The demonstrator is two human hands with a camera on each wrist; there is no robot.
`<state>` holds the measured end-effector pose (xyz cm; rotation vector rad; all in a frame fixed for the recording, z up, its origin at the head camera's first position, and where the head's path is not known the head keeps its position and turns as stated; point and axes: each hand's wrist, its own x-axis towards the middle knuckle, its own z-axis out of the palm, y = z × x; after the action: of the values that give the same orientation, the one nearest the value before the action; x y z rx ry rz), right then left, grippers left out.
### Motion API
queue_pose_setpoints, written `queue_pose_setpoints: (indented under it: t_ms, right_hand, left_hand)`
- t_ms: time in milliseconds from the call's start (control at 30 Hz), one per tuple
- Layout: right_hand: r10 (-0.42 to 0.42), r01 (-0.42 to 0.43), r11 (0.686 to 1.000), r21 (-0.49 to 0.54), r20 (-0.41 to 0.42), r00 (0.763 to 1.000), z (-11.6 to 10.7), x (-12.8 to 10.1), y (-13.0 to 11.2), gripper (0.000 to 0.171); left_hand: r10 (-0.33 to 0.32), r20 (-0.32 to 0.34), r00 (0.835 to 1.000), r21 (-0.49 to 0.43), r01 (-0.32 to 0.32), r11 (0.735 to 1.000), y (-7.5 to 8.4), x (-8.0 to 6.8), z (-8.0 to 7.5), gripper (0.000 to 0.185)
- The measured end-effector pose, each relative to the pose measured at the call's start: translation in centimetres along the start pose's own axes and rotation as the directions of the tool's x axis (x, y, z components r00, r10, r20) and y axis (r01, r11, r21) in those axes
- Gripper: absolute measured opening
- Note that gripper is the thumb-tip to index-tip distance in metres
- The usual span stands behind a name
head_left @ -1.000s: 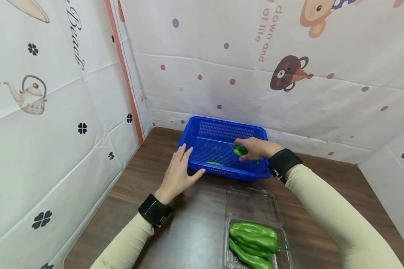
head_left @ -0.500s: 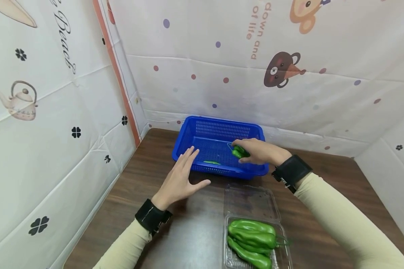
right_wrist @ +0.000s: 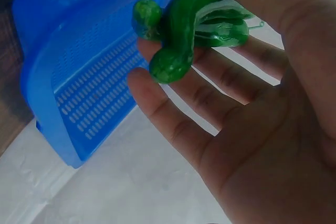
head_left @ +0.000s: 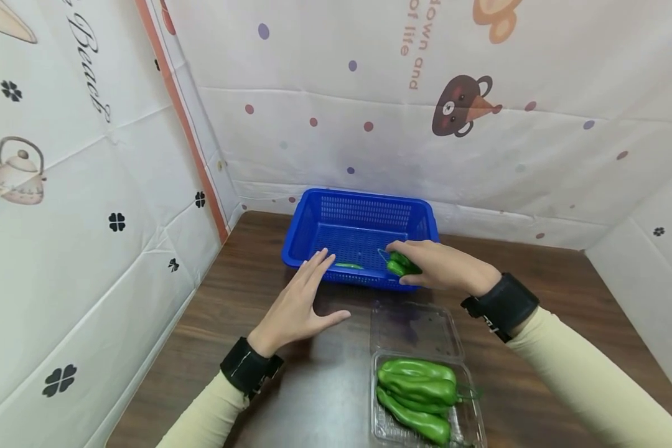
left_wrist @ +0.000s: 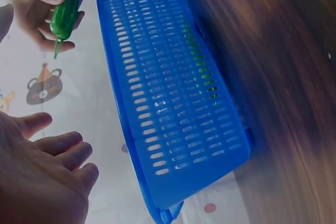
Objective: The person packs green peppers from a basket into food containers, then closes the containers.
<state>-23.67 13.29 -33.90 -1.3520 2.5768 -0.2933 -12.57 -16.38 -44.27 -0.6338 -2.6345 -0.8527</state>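
Note:
My right hand (head_left: 442,264) holds green peppers (head_left: 401,264) over the front right rim of the blue plastic basket (head_left: 364,197). In the right wrist view the peppers (right_wrist: 181,35) lie bunched between thumb and fingers; they overlap, so I cannot tell how many there are. Another green pepper (head_left: 348,266) lies inside the basket along its front wall, and shows through the slots in the left wrist view. My left hand (head_left: 291,311), fingers straight and thumb spread, is by the basket's front left corner and holds nothing.
A clear plastic clamshell box (head_left: 375,398) stands lid-open on the brown wooden table (head_left: 313,404), in front of the basket. Several large green peppers (head_left: 417,382) lie in it. Behind the basket hangs a printed white sheet (head_left: 313,149).
The right hand has come up and back from inside the basket to its front rim, still holding the peppers. The left hand has shifted slightly right, and the head view has turned a little.

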Motion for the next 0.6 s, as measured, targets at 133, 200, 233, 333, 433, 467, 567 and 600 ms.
queue_pose_setpoints:
  t_ms: [133, 200, 233, 333, 433, 467, 567, 600]
  right_hand:
    - [0.001, -0.001, 1.0, 0.016, -0.005, 1.0, 0.2, -1.2, -1.0, 0.055]
    - [-0.001, 0.001, 1.0, 0.02, -0.005, 1.0, 0.3, -1.7, -1.5, 0.055]
    - [-0.002, 0.002, 1.0, 0.021, -0.006, 1.0, 0.4, -1.9, -1.7, 0.056]
    - [-0.011, 0.011, 1.0, 0.008, -0.013, 1.0, 0.7, -2.6, -2.2, 0.056]
    - [-0.012, 0.012, 1.0, -0.009, -0.023, 1.0, 1.1, -3.3, -2.6, 0.058]
    - [-0.012, 0.012, 1.0, -0.009, -0.028, 1.0, 1.3, -3.6, -2.7, 0.059]
    - [-0.014, 0.014, 1.0, -0.005, -0.043, 0.999, 1.8, -4.5, -3.0, 0.062]
    - [-0.017, 0.017, 1.0, -0.004, -0.048, 0.999, 2.0, -4.8, -3.1, 0.063]
  left_hand:
    - [0.017, -0.006, 1.0, -0.009, -0.017, 1.0, 0.4, -0.1, 0.0, 0.106]
    - [0.026, -0.013, 1.0, -0.012, -0.026, 1.0, 0.5, -0.1, 0.1, 0.105]
    - [0.031, -0.014, 0.999, -0.01, -0.031, 0.999, 0.6, -0.2, 0.1, 0.105]
    - [0.049, -0.012, 0.999, -0.007, -0.049, 0.999, 0.7, -0.3, 0.2, 0.105]
    - [0.067, -0.006, 0.998, -0.003, -0.067, 0.998, 0.8, -0.4, 0.4, 0.104]
    - [0.07, -0.004, 0.998, -0.002, -0.07, 0.998, 0.9, -0.5, 0.4, 0.104]
    - [0.074, 0.004, 0.997, -0.005, -0.074, 0.997, 1.1, -0.6, 0.5, 0.104]
    - [0.074, 0.006, 0.997, -0.008, -0.074, 0.997, 1.1, -0.6, 0.5, 0.104]
